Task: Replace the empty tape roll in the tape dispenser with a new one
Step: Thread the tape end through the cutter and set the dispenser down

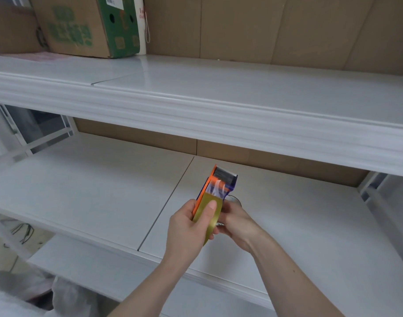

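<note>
An orange and blue tape dispenser (211,183) is held above the lower white shelf (86,191), its dark cutter end pointing away from me. A yellowish tape roll (207,216) sits in it, and a clear strip of tape runs up toward the cutter. My left hand (189,227) grips the dispenser and roll from the left, thumb pressed on the roll's outer face. My right hand (236,221) holds the dispenser's right side from behind; its fingers are mostly hidden. A small roundish clear object (234,199) peeks out just behind the right hand; I cannot tell what it is.
A wide upper white shelf (219,92) juts out above the hands. A cardboard box with green print (86,26) stands at its back left. Brown cardboard panels (287,28) line the wall behind both shelves. A shelf frame (35,138) is at the left.
</note>
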